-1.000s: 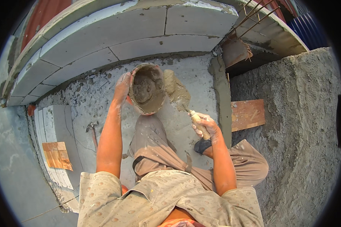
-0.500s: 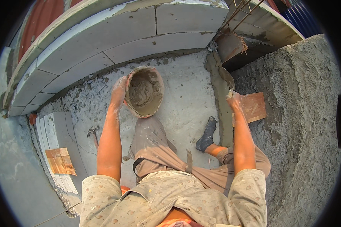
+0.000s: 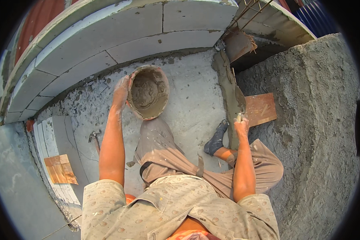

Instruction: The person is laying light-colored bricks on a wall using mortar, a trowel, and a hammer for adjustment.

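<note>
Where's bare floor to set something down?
Biggest mostly bare patch: the floor between bucket, block wall, mortar strip and socked foot. Crowded: at right, right hand with trowel beside the wooden board; at left, rubble along the wall, plus hammer near the left forearm.

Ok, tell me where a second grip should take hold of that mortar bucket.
Probably the right rim of the bucket, coming from the right: the left grip holds its left side, while the round rim opposite curves free. Mortar coats the inside, so that edge may be slippery.
</note>
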Available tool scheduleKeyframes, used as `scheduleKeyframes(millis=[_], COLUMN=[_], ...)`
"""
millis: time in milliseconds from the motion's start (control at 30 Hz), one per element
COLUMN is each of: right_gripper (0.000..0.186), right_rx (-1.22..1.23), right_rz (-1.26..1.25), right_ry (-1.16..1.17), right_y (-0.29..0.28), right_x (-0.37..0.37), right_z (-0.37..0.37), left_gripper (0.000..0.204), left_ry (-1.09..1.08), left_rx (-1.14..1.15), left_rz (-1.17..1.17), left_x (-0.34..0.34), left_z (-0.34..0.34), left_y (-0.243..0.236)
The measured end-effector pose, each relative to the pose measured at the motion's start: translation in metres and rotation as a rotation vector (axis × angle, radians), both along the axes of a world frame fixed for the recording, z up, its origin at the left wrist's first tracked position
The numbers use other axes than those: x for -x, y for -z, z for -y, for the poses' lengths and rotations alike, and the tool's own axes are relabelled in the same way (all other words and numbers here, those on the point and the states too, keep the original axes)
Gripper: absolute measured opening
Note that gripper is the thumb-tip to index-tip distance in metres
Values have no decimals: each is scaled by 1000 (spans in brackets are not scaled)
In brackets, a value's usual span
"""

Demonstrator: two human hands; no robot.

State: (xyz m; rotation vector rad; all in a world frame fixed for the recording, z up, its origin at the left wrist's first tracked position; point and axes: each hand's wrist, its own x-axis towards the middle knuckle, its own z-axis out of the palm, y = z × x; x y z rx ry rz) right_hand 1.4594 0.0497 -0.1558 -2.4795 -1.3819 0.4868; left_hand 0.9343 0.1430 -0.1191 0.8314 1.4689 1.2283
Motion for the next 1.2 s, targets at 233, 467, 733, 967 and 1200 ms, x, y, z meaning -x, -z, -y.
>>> scheduleKeyframes(millis=[233, 467, 733, 967, 1200], right_gripper=[49, 30, 32, 60, 56], right_rx=[-6, -23, 777, 652, -9], right_rz=[-653, -142, -744, -1675, -842], right_ry=[-171, -991, -813, -256, -175], right_y=[-82, -80, -101, -78, -111], right_x=[79, 188, 227, 140, 71], right_z=[-13, -52, -63, -3, 4], left_gripper=[38, 37, 33, 37, 40], left_ry=[14, 68, 89, 142, 93], left_rx=[-1, -13, -2, 47, 28], left_rz=[-37, 45, -134, 15, -16], left_x=[-7, -27, -35, -19, -10], left_z=[4, 7, 4, -1, 1], left_y=[-1, -15, -20, -1, -8])
